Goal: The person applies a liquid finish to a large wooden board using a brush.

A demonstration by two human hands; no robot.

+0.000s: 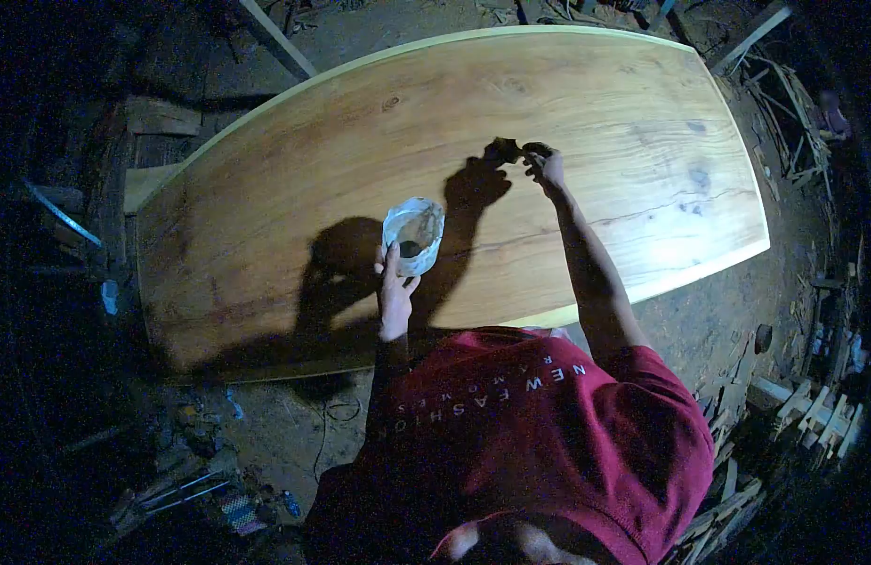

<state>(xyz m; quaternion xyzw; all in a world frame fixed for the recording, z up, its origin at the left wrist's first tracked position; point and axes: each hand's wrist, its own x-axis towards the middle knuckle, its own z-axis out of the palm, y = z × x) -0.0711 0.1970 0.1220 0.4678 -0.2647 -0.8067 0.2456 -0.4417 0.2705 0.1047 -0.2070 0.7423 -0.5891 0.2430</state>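
Observation:
A light, cut-open container [426,226] with some dark stuff at its bottom is held by my left hand [395,297], thumb at its near rim, above the wooden tabletop [360,151]. Further right and forward, my right hand [547,169] has its fingers closed round a small dark tool [504,151], perhaps a brush or scraper, over the wood. The tool's exact shape is lost in shadow. Dark shadows of my arms and hands fall across the boards to the left.
Wooden beams [277,40] stick out beyond the tabletop's far edge. Scrap sticks [817,414] lie on the ground at the right. Tools and a patterned item [240,511] lie at the lower left. A thin cord [322,443] runs over the dirt floor.

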